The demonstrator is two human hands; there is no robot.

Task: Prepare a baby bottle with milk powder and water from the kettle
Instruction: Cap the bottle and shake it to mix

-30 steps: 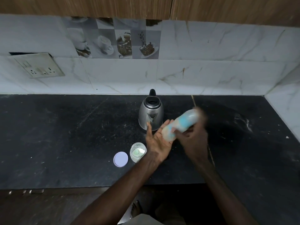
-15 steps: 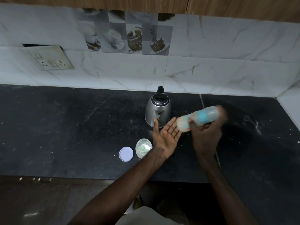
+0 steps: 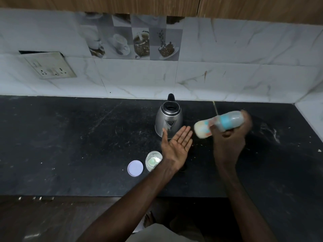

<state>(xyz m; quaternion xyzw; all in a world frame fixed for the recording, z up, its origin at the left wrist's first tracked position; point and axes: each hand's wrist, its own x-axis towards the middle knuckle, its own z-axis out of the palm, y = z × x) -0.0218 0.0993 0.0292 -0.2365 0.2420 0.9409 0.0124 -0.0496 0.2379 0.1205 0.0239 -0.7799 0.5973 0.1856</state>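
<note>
Your right hand (image 3: 227,138) grips the baby bottle (image 3: 219,124) tilted on its side in the air right of the kettle (image 3: 168,119), your left hand (image 3: 176,144) spread palm-up beside it, so a loose top or slipping grip could spill milk.

Right hand (image 3: 229,137) gripping baby bottle (image 3: 220,124) around middle, fingers curling by blue band. Bottle lying nearly sideways, motion-blurred, milky wider end pointing toward left fingertips, close but not touching. Left hand (image 3: 176,145) hovering palm up over dark countertop (image 3: 70,145), fingers straight. Steel kettle (image 3: 168,119) standing just beyond left fingertips. Open jar (image 3: 153,160) holding pale powder, sitting beside left wrist, thumb side. Round lid (image 3: 135,168) lying flat just past jar, farther from fingers. Socket plate (image 3: 49,66) hanging on tiled wall, well apart from both hands.
</note>
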